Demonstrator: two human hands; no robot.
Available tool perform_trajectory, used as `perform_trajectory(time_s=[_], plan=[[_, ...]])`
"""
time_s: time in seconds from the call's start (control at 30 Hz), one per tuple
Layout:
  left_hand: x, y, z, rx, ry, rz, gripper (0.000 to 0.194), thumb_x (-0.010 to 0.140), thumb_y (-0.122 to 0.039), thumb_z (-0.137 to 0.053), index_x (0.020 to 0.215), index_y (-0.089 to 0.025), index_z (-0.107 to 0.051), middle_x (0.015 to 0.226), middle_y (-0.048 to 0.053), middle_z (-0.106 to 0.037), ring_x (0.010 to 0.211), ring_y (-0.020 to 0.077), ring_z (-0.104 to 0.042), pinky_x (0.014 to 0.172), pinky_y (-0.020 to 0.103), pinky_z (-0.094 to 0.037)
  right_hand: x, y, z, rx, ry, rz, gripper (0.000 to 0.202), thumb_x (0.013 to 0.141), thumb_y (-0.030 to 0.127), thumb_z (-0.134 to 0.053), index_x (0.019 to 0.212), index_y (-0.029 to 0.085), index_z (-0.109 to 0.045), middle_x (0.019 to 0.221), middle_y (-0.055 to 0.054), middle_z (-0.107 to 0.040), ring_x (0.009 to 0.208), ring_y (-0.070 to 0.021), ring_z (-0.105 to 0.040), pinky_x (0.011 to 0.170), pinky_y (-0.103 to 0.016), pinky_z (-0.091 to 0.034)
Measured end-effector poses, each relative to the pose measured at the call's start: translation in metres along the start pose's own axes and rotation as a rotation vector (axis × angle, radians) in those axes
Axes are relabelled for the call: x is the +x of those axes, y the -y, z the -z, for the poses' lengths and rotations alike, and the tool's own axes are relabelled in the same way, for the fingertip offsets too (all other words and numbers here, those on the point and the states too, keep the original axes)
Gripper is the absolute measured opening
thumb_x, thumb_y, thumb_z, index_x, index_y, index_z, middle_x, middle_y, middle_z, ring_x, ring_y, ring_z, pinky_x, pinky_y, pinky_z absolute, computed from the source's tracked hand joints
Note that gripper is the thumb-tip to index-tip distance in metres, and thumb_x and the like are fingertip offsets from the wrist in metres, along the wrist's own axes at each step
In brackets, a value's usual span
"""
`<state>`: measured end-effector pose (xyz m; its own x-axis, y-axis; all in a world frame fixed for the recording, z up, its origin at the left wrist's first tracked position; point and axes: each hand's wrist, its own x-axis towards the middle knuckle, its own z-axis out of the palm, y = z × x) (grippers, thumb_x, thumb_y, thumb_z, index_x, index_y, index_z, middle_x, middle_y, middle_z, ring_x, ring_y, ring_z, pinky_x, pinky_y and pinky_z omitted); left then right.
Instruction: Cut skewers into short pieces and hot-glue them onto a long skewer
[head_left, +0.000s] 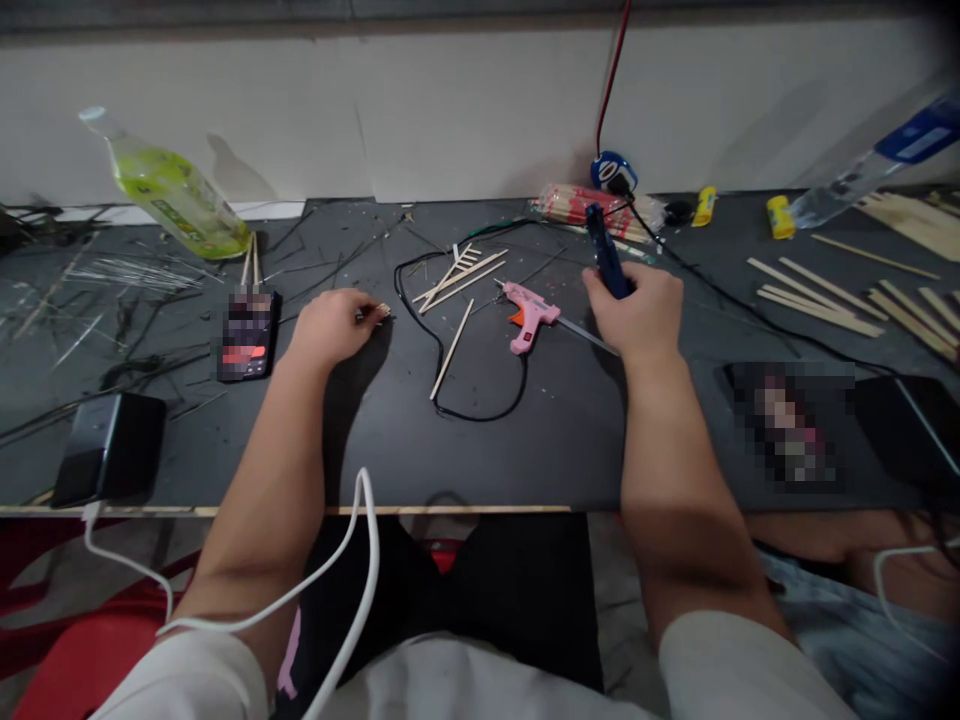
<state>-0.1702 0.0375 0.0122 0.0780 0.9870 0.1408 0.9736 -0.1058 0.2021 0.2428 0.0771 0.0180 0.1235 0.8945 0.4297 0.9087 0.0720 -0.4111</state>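
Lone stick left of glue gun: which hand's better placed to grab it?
Left hand, probably: it's nearer the lone stick, while the right hand holds a dark blue tool, with the glue gun between it and that stick. Left seems to pinch a small piece, though.

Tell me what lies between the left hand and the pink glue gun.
The head view shows a black cord and a single wooden stick between the left hand and the pink glue gun, with more wooden sticks slightly farther back.
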Motion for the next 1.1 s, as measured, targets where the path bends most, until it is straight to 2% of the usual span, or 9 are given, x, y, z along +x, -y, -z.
perform_trajectory(time_s=[0.23, 0.5, 0.63, 0.87, 1.1], plan=[[-0.002, -0.005, -0.005, 0.044, -0.014, 0.015, 0.036, 0.096, -0.051, -0.059, 0.105, -0.028, -0.084, 0.110, 0.012, -0.082, 0.099, 0.0335, -0.073, 0.080, 0.043, -0.052, 0.002, -0.003, 0.005, -0.047, -0.004, -0.051, 0.035, 0.094, 0.051, -0.062, 0.085, 0.021, -0.076, 0.075, -0.011, -0.071, 0.070, -0.0248, -0.061, 0.069, -0.039, -0.036], [-0.004, -0.008, -0.003, 0.044, -0.016, 0.068, 0.030, 0.092, -0.045, -0.065, 0.106, -0.028, -0.085, 0.107, 0.013, -0.082, 0.100, 0.0357, -0.073, 0.085, 0.047, -0.053, 0.002, -0.008, -0.003, -0.040, -0.004, -0.026, 0.038, 0.095, 0.054, -0.061, 0.080, 0.021, -0.074, 0.073, -0.011, -0.070, 0.068, -0.0243, -0.059, 0.068, -0.039, -0.034], [-0.004, -0.011, -0.001, 0.058, -0.023, 0.075, 0.030, 0.091, -0.045, -0.065, 0.106, -0.028, -0.086, 0.107, 0.013, -0.082, 0.100, 0.0369, -0.073, 0.082, 0.046, -0.053, 0.002, -0.008, -0.004, -0.040, 0.017, -0.030, 0.041, 0.096, 0.057, -0.059, 0.081, 0.021, -0.072, 0.073, -0.011, -0.069, 0.069, -0.0249, -0.059, 0.068, -0.039, -0.035], [-0.003, -0.011, 0.000, 0.051, -0.019, 0.075, 0.027, 0.090, -0.040, -0.067, 0.104, -0.027, -0.086, 0.107, 0.013, -0.082, 0.099, 0.0383, -0.074, 0.081, 0.048, -0.054, 0.003, -0.007, -0.004, -0.041, 0.029, -0.062, 0.035, 0.094, 0.052, -0.063, 0.080, 0.021, -0.074, 0.073, -0.011, -0.070, 0.067, -0.0236, -0.056, 0.066, -0.039, -0.034], [-0.003, -0.009, -0.002, 0.045, -0.020, 0.075, 0.031, 0.092, -0.044, -0.064, 0.105, -0.027, -0.085, 0.106, 0.013, -0.083, 0.100, 0.0380, -0.074, 0.082, 0.048, -0.054, 0.001, -0.004, -0.004, -0.025, 0.024, -0.033, 0.037, 0.094, 0.051, -0.061, 0.081, 0.020, -0.075, 0.071, -0.010, -0.068, 0.065, -0.0220, -0.054, 0.066, -0.038, -0.033]])
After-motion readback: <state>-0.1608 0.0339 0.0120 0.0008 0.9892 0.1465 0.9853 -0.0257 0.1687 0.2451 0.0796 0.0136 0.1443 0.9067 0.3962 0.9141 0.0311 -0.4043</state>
